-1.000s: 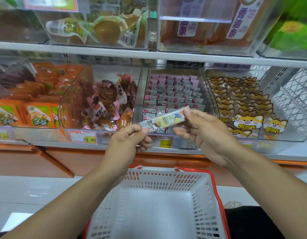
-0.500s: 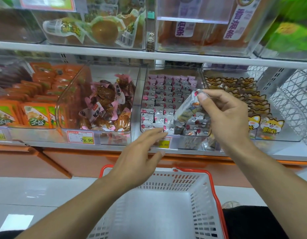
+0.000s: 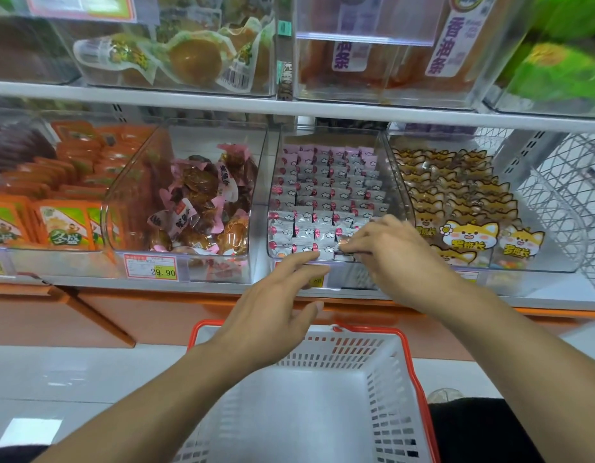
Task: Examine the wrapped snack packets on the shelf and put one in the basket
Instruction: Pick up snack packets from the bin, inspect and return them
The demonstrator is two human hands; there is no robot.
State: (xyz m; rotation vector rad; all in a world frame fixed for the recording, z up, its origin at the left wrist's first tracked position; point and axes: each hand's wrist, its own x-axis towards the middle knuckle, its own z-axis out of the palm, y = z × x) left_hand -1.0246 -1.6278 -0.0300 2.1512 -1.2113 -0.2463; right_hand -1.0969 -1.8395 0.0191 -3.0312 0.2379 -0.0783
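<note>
Packets sit in rows in a clear bin on the shelf, and the right hand is down at the front row.

The right hand's fingers are curled at the front of the bin and seem to pinch 1 small packet, but it is blurry, so it is hard to be sure. The left hand floats just in front of the bin with its fingers straight and holds nothing. Below both hands is a white basket with a red rim, and nothing shows inside it. To the left of the packets is a bin of brown snacks with a price tag that reads 29.90. To the right is a bin of fox-face packs.
</note>
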